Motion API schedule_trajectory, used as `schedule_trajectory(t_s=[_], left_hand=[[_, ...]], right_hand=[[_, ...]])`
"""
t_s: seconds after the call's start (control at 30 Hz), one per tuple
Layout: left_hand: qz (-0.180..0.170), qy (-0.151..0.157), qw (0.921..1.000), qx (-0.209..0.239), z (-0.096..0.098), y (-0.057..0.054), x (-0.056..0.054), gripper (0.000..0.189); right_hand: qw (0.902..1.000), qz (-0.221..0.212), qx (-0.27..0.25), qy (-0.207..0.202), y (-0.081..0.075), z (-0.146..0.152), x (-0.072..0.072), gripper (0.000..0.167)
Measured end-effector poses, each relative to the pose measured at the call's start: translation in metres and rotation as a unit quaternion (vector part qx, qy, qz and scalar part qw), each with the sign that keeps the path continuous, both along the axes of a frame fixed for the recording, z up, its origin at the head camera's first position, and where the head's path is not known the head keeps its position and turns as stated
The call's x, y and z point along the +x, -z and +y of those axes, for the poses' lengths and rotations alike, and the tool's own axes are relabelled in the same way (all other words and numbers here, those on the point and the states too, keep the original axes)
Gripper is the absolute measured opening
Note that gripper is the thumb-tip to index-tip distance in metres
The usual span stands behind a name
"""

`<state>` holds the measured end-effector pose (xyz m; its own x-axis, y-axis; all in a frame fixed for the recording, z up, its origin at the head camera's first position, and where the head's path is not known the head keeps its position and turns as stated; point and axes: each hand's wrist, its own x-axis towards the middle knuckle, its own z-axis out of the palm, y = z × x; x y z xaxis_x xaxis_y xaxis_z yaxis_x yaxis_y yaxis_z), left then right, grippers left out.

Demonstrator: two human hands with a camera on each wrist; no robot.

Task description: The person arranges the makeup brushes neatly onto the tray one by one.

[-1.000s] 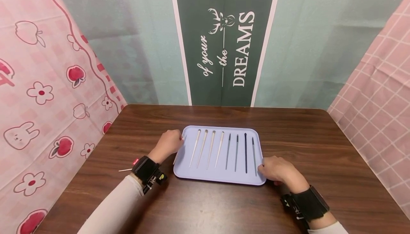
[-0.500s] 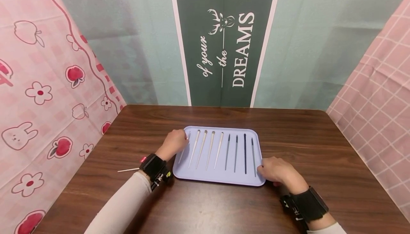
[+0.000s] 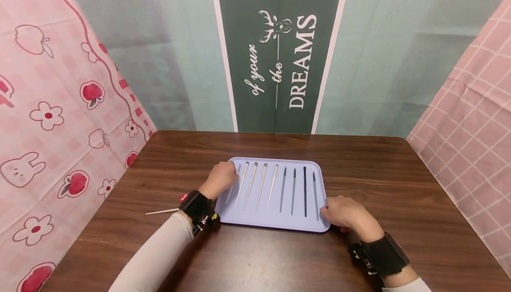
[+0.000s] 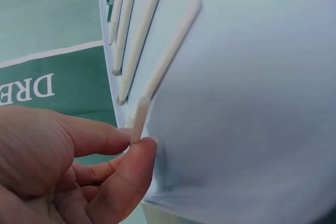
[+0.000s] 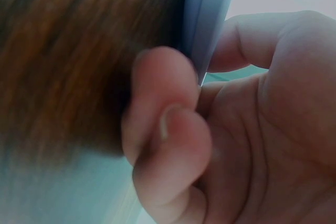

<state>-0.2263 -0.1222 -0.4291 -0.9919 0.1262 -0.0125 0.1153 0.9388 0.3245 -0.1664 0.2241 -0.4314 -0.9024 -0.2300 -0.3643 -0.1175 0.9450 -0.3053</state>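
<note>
A pale lavender tray [image 3: 275, 224] lies on the table, with several slim makeup brushes in a row across it. The white-handled brushes [image 3: 261, 187] are on the left half, the dark-handled brushes [image 3: 305, 192] on the right. My left hand [image 3: 221, 179] is over the tray's left side, pinching a white makeup brush [image 4: 176, 48] between thumb and forefinger near one end. Its handle slants across the tray floor beside the other white ones. My right hand [image 3: 342, 212] grips the tray's right edge near the front corner, its fingers curled at the rim [image 5: 210, 19].
A thin white stick [image 3: 161, 212] lies on the brown wooden table [image 3: 255, 261] left of the tray, partly hidden by my left wrist. Cloth hangs behind the table and at both sides. Each wrist wears a black strap with a camera.
My left hand has moved right, from the tray's left rim to inside it, bringing the pinched brush nearer the white ones. My right hand has stayed at the tray's edge.
</note>
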Motion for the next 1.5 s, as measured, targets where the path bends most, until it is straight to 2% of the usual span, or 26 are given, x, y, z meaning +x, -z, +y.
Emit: schedule_trajectory(t_s=[0.23, 0.4, 0.53, 0.73, 1.2, 1.5], left_hand=[[-0.004, -0.002, 1.0000, -0.002, 0.002, 0.002, 0.000, 0.050], [-0.005, -0.012, 0.9998, -0.012, 0.005, 0.001, 0.000, 0.040], [0.012, -0.002, 0.9995, -0.030, 0.006, 0.001, 0.000, 0.030], [0.022, 0.011, 0.9988, -0.041, 0.007, -0.001, 0.002, 0.031], [-0.003, -0.005, 0.9986, -0.052, 0.007, -0.003, 0.003, 0.022], [-0.014, -0.015, 0.9994, -0.029, -0.002, -0.009, 0.005, 0.016]], right_hand=[[0.9999, -0.010, -0.003, -0.001, -0.002, 0.000, 0.000, 0.018], [0.9999, -0.008, -0.006, -0.003, -0.002, -0.001, 0.000, 0.018], [1.0000, -0.006, -0.004, -0.005, -0.001, -0.001, 0.000, 0.018], [0.9999, -0.007, -0.006, -0.004, -0.002, -0.001, 0.000, 0.018], [1.0000, -0.007, -0.003, -0.004, -0.001, -0.001, 0.000, 0.019], [1.0000, -0.006, -0.005, -0.003, 0.000, -0.001, 0.000, 0.018]])
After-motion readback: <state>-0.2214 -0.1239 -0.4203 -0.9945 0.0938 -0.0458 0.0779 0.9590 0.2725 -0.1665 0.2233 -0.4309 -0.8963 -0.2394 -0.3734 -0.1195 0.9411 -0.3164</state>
